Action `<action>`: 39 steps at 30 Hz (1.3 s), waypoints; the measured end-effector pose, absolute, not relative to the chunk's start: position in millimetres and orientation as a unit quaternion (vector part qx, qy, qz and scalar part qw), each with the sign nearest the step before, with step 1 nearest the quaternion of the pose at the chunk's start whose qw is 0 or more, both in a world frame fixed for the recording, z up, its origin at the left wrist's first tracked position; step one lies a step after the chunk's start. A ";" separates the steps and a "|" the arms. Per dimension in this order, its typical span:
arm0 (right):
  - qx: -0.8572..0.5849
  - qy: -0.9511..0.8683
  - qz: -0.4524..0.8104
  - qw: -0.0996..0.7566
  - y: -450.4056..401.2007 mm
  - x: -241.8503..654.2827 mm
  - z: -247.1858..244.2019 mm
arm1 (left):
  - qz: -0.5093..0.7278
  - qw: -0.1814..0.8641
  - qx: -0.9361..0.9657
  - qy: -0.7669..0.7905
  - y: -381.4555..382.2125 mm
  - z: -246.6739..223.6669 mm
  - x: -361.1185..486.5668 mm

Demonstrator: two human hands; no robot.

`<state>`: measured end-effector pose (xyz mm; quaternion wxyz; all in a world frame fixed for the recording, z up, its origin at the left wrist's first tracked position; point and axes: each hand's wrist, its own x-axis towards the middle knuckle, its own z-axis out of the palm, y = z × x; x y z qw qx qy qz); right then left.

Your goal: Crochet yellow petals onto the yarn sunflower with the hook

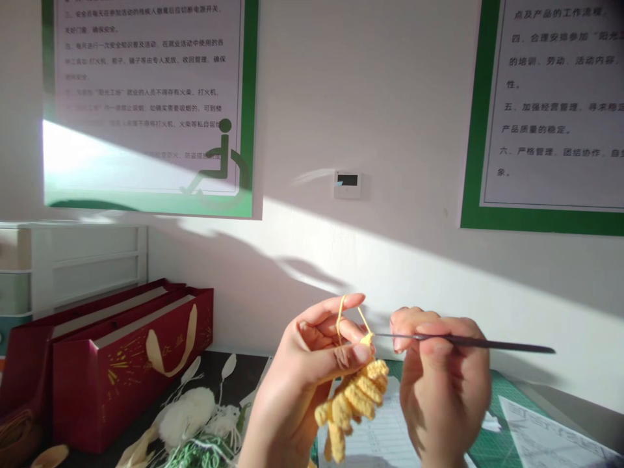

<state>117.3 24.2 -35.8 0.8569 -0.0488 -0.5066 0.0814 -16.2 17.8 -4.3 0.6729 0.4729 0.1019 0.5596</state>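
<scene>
My left hand (312, 361) pinches the top of a yellow crocheted piece (358, 396), whose curled strips hang below the thumb. A strand of yellow yarn (340, 312) loops over the raised index finger and runs down to the work. My right hand (446, 383) is closed around a dark crochet hook (507, 345), held almost level. Its thin tip points left and meets the top of the yellow piece, beside the left thumb. The right palm is turned partly away, so some fingers are hidden.
Red gift bags (131, 364) stand at the left beside a drawer unit (92, 260). White and green yarn (195, 422) lies on the dark tabletop. Printed sheets (550, 432) rest on a green cutting mat (494, 448). The wall behind carries posters and a small thermostat-like panel (347, 185).
</scene>
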 end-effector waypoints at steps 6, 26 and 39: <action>-0.067 -0.511 0.358 0.778 28.4 120.8 -31.5 | 0.594 0.629 0.490 0.112 16.4 -7.8 -12.5; -0.124 -0.543 0.243 0.794 31.8 134.6 -42.1 | 0.635 0.547 0.513 0.186 13.2 -10.7 -5.5; -0.086 -0.620 0.187 0.757 37.9 155.2 -41.7 | 0.620 0.562 0.521 0.171 11.3 -9.4 -4.7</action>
